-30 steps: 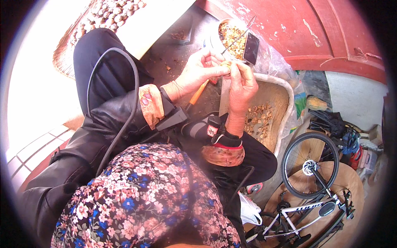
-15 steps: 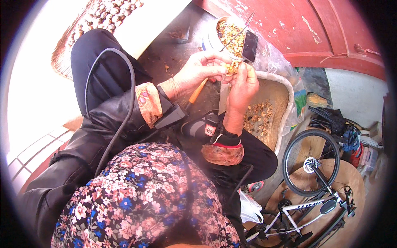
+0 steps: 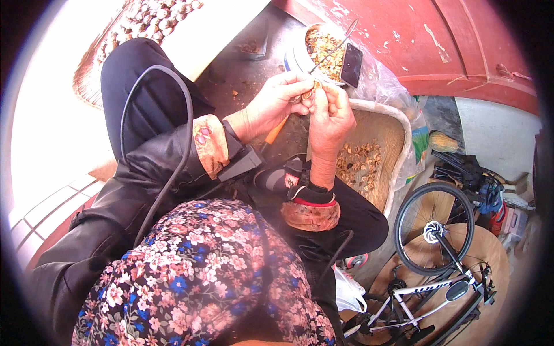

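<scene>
Both hands pinch small nut (image 3: 310, 92): left hand (image 3: 276, 104), right hand (image 3: 332, 118), above basket (image 3: 398, 130).

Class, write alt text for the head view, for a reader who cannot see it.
Seen from above, a seated person's left hand and right hand meet on a small nut. A white tub of shelled bits stands beyond them, a woven basket of shells lies below, and a bicycle stands right.
</scene>
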Tool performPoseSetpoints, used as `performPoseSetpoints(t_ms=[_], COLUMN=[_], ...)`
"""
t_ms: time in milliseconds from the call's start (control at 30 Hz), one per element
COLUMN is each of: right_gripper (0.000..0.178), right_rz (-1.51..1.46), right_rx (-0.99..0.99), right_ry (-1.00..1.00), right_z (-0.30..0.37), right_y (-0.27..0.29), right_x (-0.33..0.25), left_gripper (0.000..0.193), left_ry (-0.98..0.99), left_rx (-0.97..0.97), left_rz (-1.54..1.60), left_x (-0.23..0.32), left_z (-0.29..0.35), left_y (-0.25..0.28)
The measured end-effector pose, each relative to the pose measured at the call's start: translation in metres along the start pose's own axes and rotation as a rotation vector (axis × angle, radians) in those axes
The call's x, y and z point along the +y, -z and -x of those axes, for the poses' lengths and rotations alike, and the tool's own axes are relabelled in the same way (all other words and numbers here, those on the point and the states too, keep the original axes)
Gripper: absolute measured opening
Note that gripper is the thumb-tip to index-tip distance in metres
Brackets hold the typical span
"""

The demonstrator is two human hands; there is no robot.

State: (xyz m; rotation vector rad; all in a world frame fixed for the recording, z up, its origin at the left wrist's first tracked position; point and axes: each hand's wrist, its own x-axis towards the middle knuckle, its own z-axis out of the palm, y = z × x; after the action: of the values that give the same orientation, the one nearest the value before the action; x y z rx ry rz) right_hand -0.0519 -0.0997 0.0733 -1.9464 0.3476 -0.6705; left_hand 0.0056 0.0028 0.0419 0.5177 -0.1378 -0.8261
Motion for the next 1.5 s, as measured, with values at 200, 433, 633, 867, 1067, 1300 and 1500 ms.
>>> performPoseSetpoints(t_ms=[200, 433, 633, 867, 1067, 1300, 1500], right_gripper=[0.011, 0.013, 0.013, 0.012, 0.008, 0.007, 0.010], right_rz=[-0.297, -0.354, -0.370, -0.375, -0.352, 0.148, 0.215], right_rx=[-0.098, -0.240, -0.192, -0.181, -0.087, -0.148, -0.162], right_ry=[-0.136, -0.196, -0.269, -0.268, -0.172, 0.029, -0.006], right_z=[-0.002, -0.005, -0.005, -0.004, -0.003, -0.003, -0.001], right_y=[0.007, 0.016, 0.018, 0.016, 0.012, 0.025, 0.025], right_x=[0.001, 0.000, -0.001, -0.001, -0.006, -0.018, -0.024], left_gripper=[0.013, 0.019, 0.025, 0.023, 0.020, 0.017, 0.018], left_ry=[0.027, 0.086, 0.165, 0.255, 0.241, 0.209, 0.155], left_rx=[0.009, -0.063, -0.113, -0.263, -0.252, -0.220, -0.193], left_rz=[-0.063, -0.009, 0.130, 0.367, 0.471, 0.352, 0.167], left_x=[-0.001, 0.000, 0.001, -0.004, -0.006, -0.001, 0.001], left_z=[0.001, 0.002, 0.001, -0.006, -0.008, -0.006, -0.002], left_y=[0.000, 0.001, -0.002, 0.009, 0.012, 0.012, 0.012])
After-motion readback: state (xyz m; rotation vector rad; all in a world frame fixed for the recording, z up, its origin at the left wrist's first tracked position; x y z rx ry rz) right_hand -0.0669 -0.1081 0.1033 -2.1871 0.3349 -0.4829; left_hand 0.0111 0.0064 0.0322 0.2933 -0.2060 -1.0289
